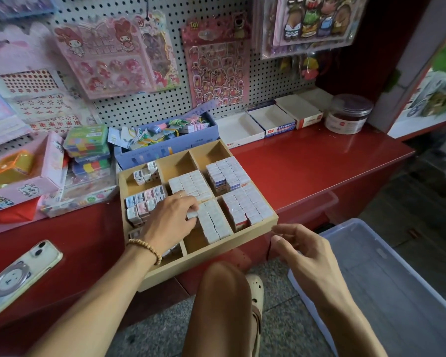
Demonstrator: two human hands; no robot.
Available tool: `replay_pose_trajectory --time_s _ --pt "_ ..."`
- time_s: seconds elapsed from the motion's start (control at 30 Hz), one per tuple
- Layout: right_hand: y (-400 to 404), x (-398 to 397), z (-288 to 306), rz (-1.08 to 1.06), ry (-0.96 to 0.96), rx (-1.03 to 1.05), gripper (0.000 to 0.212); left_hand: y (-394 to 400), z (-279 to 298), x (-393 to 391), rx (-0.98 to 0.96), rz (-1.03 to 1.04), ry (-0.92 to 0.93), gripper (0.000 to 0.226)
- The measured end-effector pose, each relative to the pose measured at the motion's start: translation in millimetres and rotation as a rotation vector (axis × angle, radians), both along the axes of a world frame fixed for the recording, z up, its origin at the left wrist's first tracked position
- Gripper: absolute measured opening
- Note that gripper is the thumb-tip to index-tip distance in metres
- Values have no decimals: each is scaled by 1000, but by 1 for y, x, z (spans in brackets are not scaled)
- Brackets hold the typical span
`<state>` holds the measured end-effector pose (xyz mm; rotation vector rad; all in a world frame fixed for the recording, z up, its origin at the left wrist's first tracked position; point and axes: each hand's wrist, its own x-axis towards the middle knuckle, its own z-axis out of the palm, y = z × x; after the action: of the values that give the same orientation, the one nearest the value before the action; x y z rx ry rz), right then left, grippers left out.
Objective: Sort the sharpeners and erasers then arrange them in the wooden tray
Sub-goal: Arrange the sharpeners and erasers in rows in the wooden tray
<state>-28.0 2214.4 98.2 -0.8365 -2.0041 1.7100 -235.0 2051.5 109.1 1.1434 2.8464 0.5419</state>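
Note:
The wooden tray (252, 229) sits on the red counter, its front overhanging the edge. Rows of white wrapped erasers (215, 225) fill its middle and right compartments. Small pastel sharpeners (144, 198) stand in the left compartments. My left hand (169, 219) reaches into the tray and pinches one white eraser (192, 215) at the near end of the middle row. My right hand (298, 246) hovers just off the tray's front right corner, fingers loosely curled, holding nothing. The two back middle compartments hold nothing.
A phone (18, 274) lies at the counter's left front. A blue box of tags (165, 135), pink boxes (21, 176) and open white cartons (265, 122) line the back. A clear plastic bin (397, 279) stands on the floor to the right, my knee (222, 300) below the tray.

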Motion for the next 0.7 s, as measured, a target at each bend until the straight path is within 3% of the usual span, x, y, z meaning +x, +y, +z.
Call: replay_pose_trajectory --time_s 0.43,0.7 --pt "0 1 -5 4 -5 -10 11 -2 -4 -1 15 87 -7 18" --pt "14 22 1 -51 13 9 12 -3 28 32 257 86 -304 11"
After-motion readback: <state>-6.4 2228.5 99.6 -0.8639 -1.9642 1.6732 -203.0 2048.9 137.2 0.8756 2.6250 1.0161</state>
